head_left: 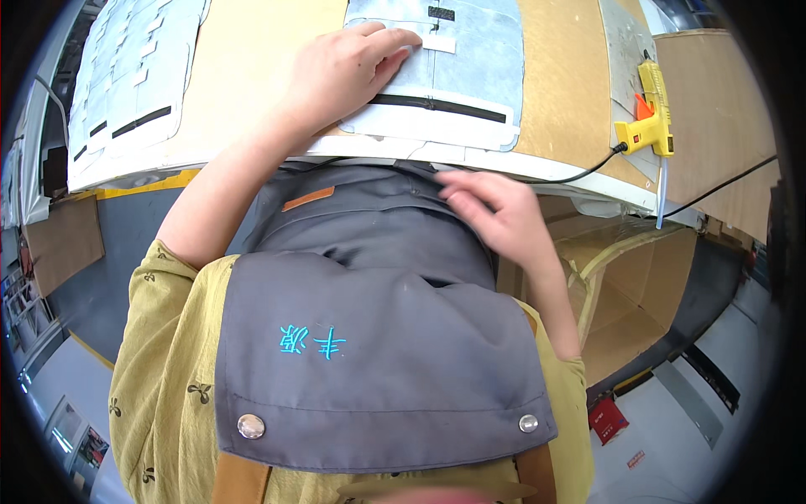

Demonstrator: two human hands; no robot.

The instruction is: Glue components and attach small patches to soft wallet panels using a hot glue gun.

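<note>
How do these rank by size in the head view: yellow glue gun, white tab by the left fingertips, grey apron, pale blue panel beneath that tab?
1. Grey apron
2. Pale blue panel, cut by top edge
3. Yellow glue gun
4. White tab

A tan-topped table (562, 76) stands over dark grey floor (88, 298), with a brown panel (714, 118) beyond its right end.

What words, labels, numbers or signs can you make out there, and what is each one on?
I'm not copying out wording, only where it stands.
Dark grey apron: two turquoise embroidered characters, clear enough to read.
Red box: pale print, too small to read.
Small red-and-white label: marks too small to read.
Yellow glue gun: no legible lettering.
Grey-blue sheet under the left hand: no lettering I can make out.
</note>
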